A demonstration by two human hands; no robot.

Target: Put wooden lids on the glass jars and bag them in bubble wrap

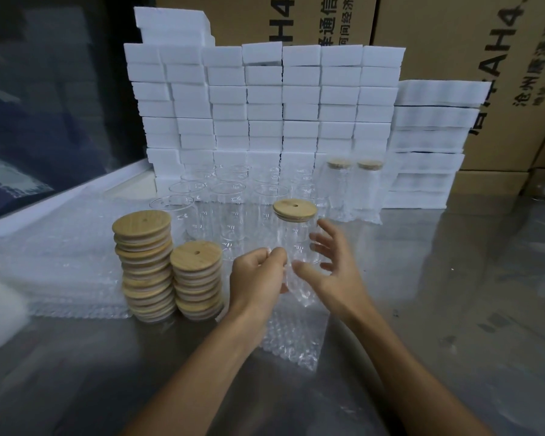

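On a steel table [422,278] stacked with lids [143,265], a lidded jar [294,243] stands half inside a bubble bag [291,335]. The left hand [258,281] pinches what seems the bag's edge; the right hand [334,262] hovers released. Best drawn up evenly, jar steadied.

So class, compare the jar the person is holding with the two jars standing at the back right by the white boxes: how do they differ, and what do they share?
The held jar is up off the table, the left hand pinching its bubble wrap bag; the two back jars stand on the table, untouched.

The held jar's bag hangs loose below it; the back jars look fully bagged.

The held jar is nearer the camera.

All three have wooden lids on.
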